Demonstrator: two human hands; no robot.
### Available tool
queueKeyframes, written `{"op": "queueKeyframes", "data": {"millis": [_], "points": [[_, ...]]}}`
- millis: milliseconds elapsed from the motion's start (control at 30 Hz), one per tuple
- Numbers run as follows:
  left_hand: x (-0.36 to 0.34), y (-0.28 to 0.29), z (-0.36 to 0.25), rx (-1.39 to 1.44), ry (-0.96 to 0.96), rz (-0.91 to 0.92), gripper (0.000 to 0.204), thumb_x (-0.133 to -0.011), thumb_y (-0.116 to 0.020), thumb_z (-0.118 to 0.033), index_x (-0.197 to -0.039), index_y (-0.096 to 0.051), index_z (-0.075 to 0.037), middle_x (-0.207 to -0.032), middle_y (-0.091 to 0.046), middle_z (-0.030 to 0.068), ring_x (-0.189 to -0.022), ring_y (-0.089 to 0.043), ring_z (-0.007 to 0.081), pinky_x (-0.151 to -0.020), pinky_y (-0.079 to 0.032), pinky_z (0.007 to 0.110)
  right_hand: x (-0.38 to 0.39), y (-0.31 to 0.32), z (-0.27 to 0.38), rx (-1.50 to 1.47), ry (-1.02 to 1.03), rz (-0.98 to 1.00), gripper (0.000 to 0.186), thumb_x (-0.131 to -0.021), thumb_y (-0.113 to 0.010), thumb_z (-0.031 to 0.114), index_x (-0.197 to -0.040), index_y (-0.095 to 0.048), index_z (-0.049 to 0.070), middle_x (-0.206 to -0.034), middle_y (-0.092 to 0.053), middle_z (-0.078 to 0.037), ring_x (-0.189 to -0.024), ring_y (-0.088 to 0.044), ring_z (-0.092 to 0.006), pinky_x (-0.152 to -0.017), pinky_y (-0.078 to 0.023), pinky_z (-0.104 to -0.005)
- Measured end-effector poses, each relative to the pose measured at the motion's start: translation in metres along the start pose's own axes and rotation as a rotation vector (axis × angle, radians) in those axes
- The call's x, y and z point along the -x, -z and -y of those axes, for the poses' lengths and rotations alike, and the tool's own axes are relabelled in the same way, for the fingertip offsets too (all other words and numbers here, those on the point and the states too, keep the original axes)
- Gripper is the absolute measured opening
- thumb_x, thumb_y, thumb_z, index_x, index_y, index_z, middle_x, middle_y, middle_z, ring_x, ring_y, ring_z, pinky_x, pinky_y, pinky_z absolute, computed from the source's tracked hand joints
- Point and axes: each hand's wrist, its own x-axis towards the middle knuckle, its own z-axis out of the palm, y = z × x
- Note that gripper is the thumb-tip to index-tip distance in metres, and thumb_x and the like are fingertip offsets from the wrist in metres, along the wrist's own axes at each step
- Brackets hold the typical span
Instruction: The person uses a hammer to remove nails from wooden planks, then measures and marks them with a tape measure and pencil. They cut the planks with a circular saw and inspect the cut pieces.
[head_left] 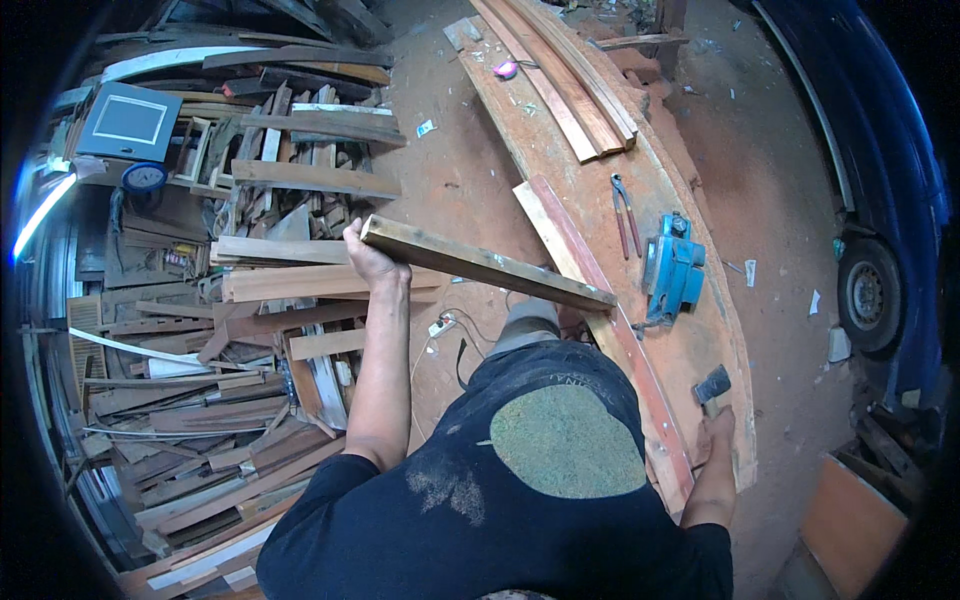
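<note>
My left hand (pixel 376 262) is closed round one end of a long wooden beam (pixel 485 264). The beam slants across in front of me, its far end over a reddish plank (pixel 598 283) on the workbench; whether they touch, I cannot tell. Low on the right, my right hand (pixel 717 432) grips the short handle of a hammer (pixel 712 384) with a dark, blocky head, above the bench's right part. A blue electric planer (pixel 673 268) sits on the bench beyond the hammer. Beside it lie pincers (pixel 627 218) with red handles.
Several long boards (pixel 560 70) and a pink tape measure (pixel 505 70) lie at the workbench's (pixel 690 345) far end. Stacked timber (pixel 230 420) fills the left side. A power strip (pixel 440 326) with cords is on the floor. At right stands a blue vehicle (pixel 900 180).
</note>
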Motion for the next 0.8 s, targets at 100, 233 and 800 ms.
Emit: {"op": "queueKeyframes", "data": {"millis": [100, 233, 800], "points": [[0.002, -0.008, -0.004, 0.002, 0.016, 0.015, 0.024, -0.093, -0.053, -0.037, -0.091, -0.057, -0.013, -0.089, -0.060, 0.0021, -0.088, -0.061, 0.0180, -0.083, -0.050, 0.038, 0.016, 0.002, 0.020, -0.118, 0.027, -0.047, 0.045, -0.075, -0.082, 0.021, -0.107, -0.060, -0.003, -0.106, -0.071, -0.028, -0.104, -0.069, -0.0439, -0.089, -0.055, -0.0499], [-0.015, -0.024, -0.015, 0.022, -0.041, 0.028, 0.019, -0.090, -0.055, -0.031, -0.089, -0.057, -0.012, -0.085, -0.060, 0.0035, -0.083, -0.062, 0.0192, -0.077, -0.052, 0.038, 0.035, 0.008, 0.070, -0.417, -0.088, -0.047, 0.038, -0.079, -0.079, 0.026, -0.097, -0.061, -0.002, -0.084, -0.070, -0.019, -0.075, -0.070, -0.0304, -0.068, -0.055, -0.0423], [-0.225, -0.107, 0.085, -0.007, 0.115, 0.246, 0.024, -0.089, -0.049, -0.036, -0.082, -0.054, -0.014, -0.076, -0.058, 0.0014, -0.076, -0.064, 0.0213, -0.079, -0.052, 0.041, 0.086, 0.110, 0.519, -0.689, 0.461, 0.042, 0.039, -0.089, -0.067, 0.021, -0.121, -0.062, -0.001, -0.101, -0.071, -0.028, -0.094, -0.070, -0.0447, -0.081, -0.056, -0.0497]]}}
